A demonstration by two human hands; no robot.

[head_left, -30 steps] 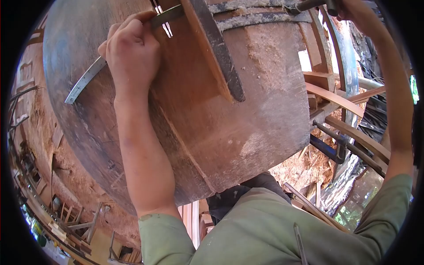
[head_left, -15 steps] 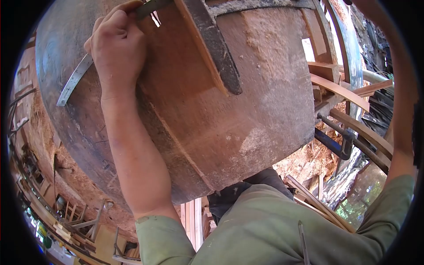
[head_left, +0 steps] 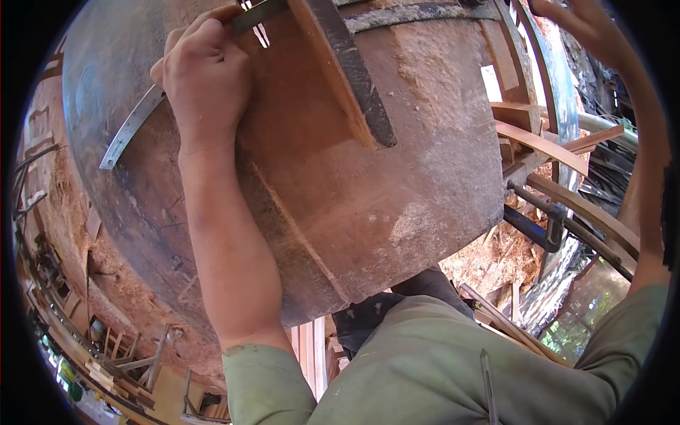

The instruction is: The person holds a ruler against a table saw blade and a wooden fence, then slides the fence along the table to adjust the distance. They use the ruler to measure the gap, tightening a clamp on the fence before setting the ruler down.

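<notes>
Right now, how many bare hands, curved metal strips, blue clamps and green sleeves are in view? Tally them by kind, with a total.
Bare hands: 2 (left hand, right hand)
Curved metal strip: 1
Blue clamp: 1
Green sleeves: 2 (left sleeve, right sleeve)
Total: 6

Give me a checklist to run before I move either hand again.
1. Metal ruler gripped: ok, the left hand is closed around it, with a length showing on both sides of the fist.
2. Ruler meeting the dark-edged wooden bar: cannot tell, their contact near the top edge is unclear.
3. Right hand holding something: cannot tell, the picture's top edge cuts off the view.
4. Large panel clean: not ok, pale, dusty-looking patches mark it.
5. Clamp tight: cannot tell, it shows beside the panel's right edge only.
</notes>
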